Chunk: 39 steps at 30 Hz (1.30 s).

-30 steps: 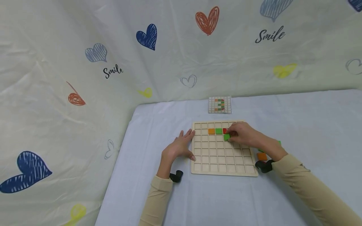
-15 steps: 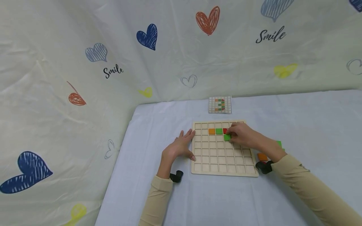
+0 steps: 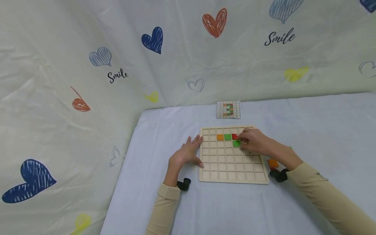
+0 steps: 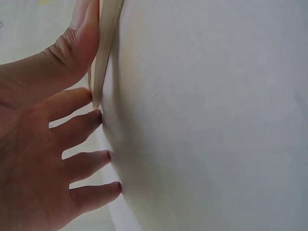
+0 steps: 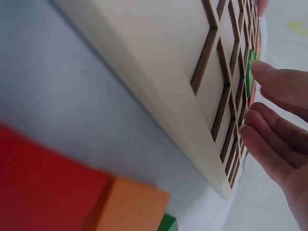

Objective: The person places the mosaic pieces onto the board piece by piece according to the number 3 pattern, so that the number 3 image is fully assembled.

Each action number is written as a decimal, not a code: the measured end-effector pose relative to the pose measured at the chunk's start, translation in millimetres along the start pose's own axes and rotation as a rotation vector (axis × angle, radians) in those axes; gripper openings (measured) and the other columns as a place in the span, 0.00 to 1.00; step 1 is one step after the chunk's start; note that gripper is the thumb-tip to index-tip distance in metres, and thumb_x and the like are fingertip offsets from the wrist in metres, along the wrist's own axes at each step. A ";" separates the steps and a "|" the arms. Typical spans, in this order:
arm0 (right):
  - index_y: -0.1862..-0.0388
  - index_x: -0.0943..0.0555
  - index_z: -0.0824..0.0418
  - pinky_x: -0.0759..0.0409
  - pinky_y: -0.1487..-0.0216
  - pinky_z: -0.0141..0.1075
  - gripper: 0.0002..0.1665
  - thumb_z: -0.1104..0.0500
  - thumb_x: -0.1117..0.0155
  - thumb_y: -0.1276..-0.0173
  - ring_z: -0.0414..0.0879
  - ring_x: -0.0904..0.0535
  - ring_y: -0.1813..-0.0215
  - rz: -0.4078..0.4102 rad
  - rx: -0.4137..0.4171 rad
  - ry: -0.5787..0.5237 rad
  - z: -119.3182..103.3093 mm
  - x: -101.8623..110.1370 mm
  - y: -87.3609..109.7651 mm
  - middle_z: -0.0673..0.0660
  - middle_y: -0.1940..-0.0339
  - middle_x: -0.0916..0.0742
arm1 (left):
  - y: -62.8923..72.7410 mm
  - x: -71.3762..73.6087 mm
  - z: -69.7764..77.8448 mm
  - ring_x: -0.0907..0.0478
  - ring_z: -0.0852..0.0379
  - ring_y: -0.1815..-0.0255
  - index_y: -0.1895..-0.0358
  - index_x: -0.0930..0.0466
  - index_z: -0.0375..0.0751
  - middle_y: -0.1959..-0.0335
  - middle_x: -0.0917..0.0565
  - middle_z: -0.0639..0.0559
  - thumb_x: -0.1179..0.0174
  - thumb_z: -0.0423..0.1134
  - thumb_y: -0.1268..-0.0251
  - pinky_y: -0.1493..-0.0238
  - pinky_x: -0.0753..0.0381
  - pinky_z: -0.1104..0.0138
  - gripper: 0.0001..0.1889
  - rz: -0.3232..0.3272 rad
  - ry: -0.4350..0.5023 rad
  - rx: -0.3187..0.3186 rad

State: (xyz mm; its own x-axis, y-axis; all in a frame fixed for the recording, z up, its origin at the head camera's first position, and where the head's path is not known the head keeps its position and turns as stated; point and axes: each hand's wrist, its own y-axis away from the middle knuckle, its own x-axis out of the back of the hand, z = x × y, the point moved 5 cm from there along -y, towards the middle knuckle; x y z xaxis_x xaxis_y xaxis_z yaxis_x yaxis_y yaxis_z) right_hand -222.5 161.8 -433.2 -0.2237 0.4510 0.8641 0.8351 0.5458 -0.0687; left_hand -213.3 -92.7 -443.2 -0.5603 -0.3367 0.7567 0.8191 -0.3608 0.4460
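In the head view, a wooden grid board [image 3: 226, 159] was laid on a white cloth [image 3: 235, 209]. An orange tile [image 3: 220, 137], a green tile [image 3: 227, 137] and a red tile [image 3: 234, 136] were set side by side in its second row, the red one partly covered by fingers. A lower green tile [image 3: 236, 143] was seated just below the red. The left hand [image 3: 185, 155] was spread wide at the board's left edge. The right hand [image 3: 255, 141] was held over the board with fingers bent, just beside the red and lower green tiles. Near the board's right edge, a loose orange tile [image 3: 272, 163] was seen with a loose red piece [image 3: 274, 168] against it. A patterned card [image 3: 228, 109] was placed beyond the board.

In the left wrist view, the left hand's thumb was pressed along the board's edge and the fingers were fanned out; nothing was gripped.

In the right wrist view, the right hand's thumb was parted from its loosely bent fingers, and no tile was seen between them. Green was visible at the thumb tip; whether it was touched could not be told.
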 end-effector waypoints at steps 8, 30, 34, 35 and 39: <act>0.55 0.12 0.68 0.13 0.57 0.45 0.11 0.69 0.28 0.38 0.49 0.17 0.60 0.002 -0.038 -0.022 5.4 11.1 18.6 0.58 0.60 0.14 | -0.9 -2.3 0.1 0.67 0.44 0.13 0.15 0.52 0.52 0.14 0.55 0.55 0.17 0.39 0.54 0.16 0.56 0.43 0.64 -0.002 -0.001 0.002; 0.57 0.11 0.72 0.13 0.62 0.42 0.12 0.70 0.26 0.41 0.48 0.19 0.63 -0.026 -0.143 0.054 34.7 26.2 58.1 0.57 0.64 0.14 | -1.6 -2.6 -0.4 0.68 0.43 0.13 0.15 0.53 0.50 0.14 0.56 0.53 0.18 0.40 0.53 0.16 0.57 0.44 0.64 -0.001 -0.018 -0.002; 0.58 0.11 0.72 0.13 0.61 0.43 0.12 0.70 0.25 0.42 0.49 0.18 0.62 -0.019 -0.152 0.059 39.4 28.0 65.2 0.57 0.64 0.14 | -1.8 -2.2 0.0 0.68 0.42 0.13 0.15 0.53 0.50 0.14 0.56 0.53 0.18 0.40 0.53 0.16 0.58 0.44 0.64 -0.003 -0.014 -0.008; 0.58 0.11 0.71 0.13 0.61 0.42 0.12 0.70 0.25 0.42 0.49 0.18 0.63 -0.021 -0.153 0.060 40.5 28.3 67.0 0.57 0.64 0.14 | -2.0 -2.1 -0.1 0.68 0.42 0.13 0.15 0.54 0.50 0.14 0.56 0.53 0.18 0.40 0.53 0.16 0.58 0.44 0.64 -0.004 -0.015 -0.009; 0.58 0.11 0.71 0.14 0.64 0.36 0.12 0.69 0.24 0.42 0.45 0.19 0.63 -0.035 -0.153 0.055 44.0 28.6 74.1 0.55 0.63 0.13 | -2.2 -1.7 -0.1 0.68 0.43 0.13 0.15 0.53 0.50 0.13 0.56 0.53 0.18 0.40 0.53 0.16 0.58 0.44 0.63 -0.007 -0.014 -0.014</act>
State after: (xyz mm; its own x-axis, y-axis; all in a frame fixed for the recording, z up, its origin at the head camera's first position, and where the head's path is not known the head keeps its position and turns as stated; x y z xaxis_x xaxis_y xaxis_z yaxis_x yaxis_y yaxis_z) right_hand -189.2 246.2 -435.5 -0.2297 0.3916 0.8910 0.8948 0.4451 0.0351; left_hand -214.1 -91.5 -445.5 -0.5639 -0.3226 0.7603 0.8135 -0.3753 0.4442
